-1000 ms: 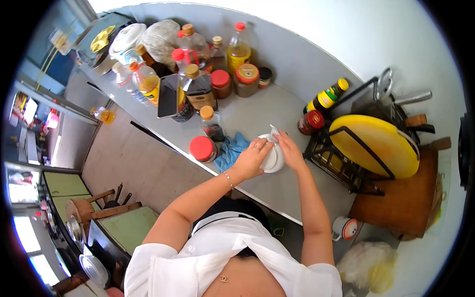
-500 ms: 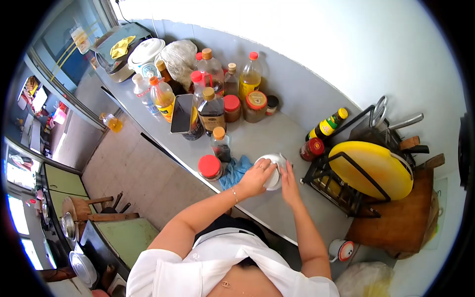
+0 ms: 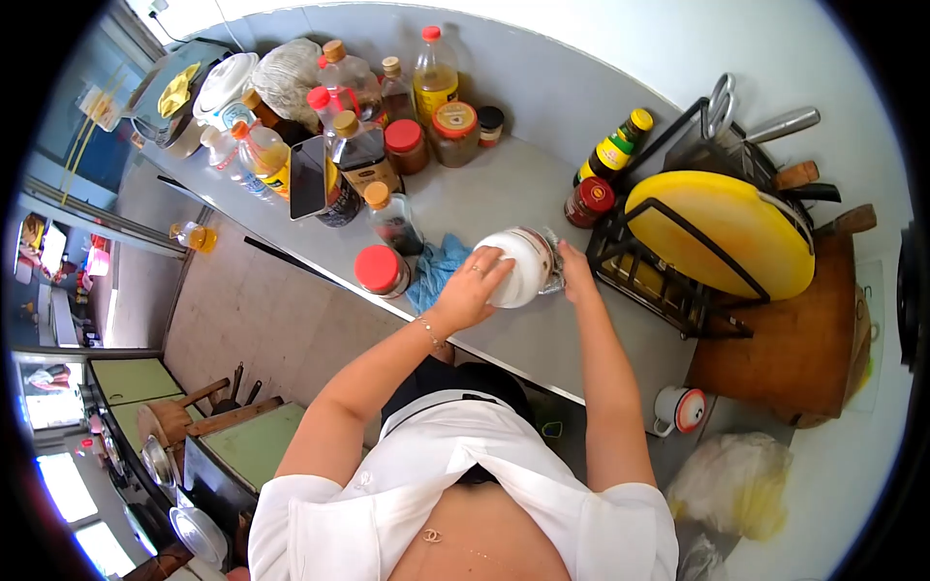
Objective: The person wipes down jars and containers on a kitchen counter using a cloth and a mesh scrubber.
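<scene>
A round white container (image 3: 515,271) is tipped on its side above the counter, its broad white face turned toward my left hand (image 3: 473,288). The fingers of that hand are curled over the face's near edge. My right hand (image 3: 576,273) grips the container's other end, where a shiny, crinkled, clear part (image 3: 554,261) shows; most of those fingers are hidden behind it. A crumpled blue cloth (image 3: 438,269) lies just left of my left hand. Beside the cloth stand a red-lidded jar (image 3: 382,270) and a small bottle of dark liquid with an orange cap (image 3: 395,221).
Several bottles and jars crowd the counter's (image 3: 542,184) back left, with a phone (image 3: 310,179) propped among them. On the right are a black rack (image 3: 668,290) holding a yellow cutting board (image 3: 722,232), a sauce bottle (image 3: 615,145) and a red-lidded jar (image 3: 589,200). An enamel mug (image 3: 678,411) stands below.
The white container has been tipped, so its white face now points left and its labelled side shows. My right hand has shifted round to its far end. The camera view has also moved.
</scene>
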{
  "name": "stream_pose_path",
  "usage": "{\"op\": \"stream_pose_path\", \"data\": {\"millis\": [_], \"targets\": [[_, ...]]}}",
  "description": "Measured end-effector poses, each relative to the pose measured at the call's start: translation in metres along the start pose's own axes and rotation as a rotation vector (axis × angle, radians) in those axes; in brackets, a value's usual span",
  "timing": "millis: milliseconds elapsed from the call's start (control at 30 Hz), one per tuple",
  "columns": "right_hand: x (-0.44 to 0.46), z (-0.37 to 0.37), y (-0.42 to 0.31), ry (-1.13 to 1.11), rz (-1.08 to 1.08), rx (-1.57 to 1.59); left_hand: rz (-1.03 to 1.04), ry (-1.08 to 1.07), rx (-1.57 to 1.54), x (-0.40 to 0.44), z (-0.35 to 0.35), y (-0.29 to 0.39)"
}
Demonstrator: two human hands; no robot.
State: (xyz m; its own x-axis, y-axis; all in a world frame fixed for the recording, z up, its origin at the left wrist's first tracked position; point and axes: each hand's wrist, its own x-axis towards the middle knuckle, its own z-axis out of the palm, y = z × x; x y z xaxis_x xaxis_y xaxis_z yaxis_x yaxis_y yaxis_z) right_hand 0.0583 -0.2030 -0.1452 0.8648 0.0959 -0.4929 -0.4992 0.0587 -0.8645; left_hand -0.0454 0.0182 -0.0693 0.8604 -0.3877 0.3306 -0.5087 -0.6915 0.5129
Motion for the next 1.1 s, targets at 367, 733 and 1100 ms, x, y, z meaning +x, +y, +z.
{"op": "stream_pose_path", "data": {"millis": [367, 733, 1100], "targets": [[-0.066, 0.052, 0.023, 0.662, -0.841, -0.924, 0.0, 0.327, -0.001, 0.003, -0.041, 0.008], [-0.05, 0.15, 0.068, -0.085, -0.935, -0.719, -0.299, 0.338, -0.147, 0.018, -0.08, 0.013], [-0.067, 0.024, 0.032, 0.157, -0.121, 0.603, -0.528, 0.386, -0.207, 0.028, -0.065, 0.002]]}}
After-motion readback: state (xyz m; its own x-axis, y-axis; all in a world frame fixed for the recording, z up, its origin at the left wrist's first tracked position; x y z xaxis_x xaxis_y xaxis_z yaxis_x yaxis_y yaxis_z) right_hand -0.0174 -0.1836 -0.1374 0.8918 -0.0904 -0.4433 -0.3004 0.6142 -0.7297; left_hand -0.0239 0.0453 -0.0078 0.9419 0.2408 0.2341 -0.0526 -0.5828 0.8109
